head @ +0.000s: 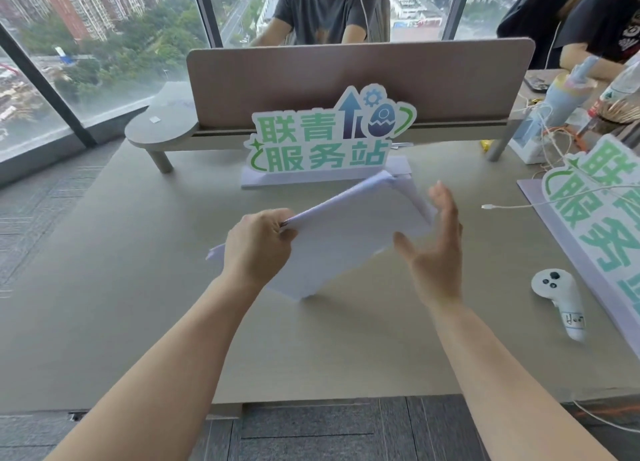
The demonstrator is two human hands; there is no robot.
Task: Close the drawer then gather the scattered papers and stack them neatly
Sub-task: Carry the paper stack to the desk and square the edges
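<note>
A stack of white papers (pixel 346 239) is tilted on edge over the middle of the beige desk (pixel 138 287), its lower corner touching the desktop. My left hand (pixel 258 249) is shut on the stack's left edge, thumb on top. My right hand (pixel 434 249) is spread flat with fingers apart, right beside the stack's right edge; whether it touches the paper I cannot tell. No drawer is in view.
A green-lettered standing sign (pixel 325 138) stands behind the papers, in front of a grey desk divider (pixel 360 79). A second sign (pixel 602 225) lies flat at right, with a white controller (pixel 561 304) and a cable (pixel 502 206) nearby. Two people sit across the desk.
</note>
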